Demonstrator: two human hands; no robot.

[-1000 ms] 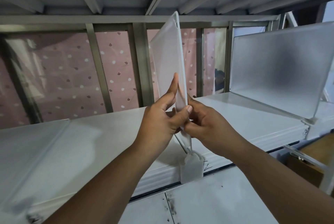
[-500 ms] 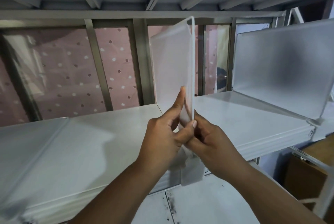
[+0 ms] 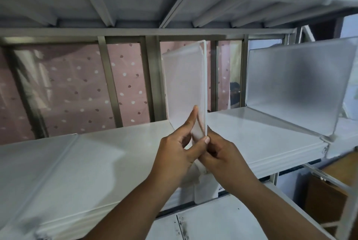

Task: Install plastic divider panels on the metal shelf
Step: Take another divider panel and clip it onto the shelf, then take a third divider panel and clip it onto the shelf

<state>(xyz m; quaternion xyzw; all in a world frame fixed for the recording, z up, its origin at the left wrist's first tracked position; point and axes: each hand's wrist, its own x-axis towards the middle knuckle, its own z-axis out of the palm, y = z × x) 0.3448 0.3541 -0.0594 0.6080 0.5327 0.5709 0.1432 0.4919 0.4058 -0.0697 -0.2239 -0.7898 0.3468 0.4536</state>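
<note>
Swung upright since earlier, divider panel (image 3: 185, 86) pinched at near edge by left hand (image 3: 175, 154) and right hand (image 3: 222, 155), long axis running back from shelf's (image 3: 251, 135) front edge.

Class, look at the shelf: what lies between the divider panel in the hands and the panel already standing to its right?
In the head view, only bare white shelf surface lies between the held divider panel and the standing panel.
</note>
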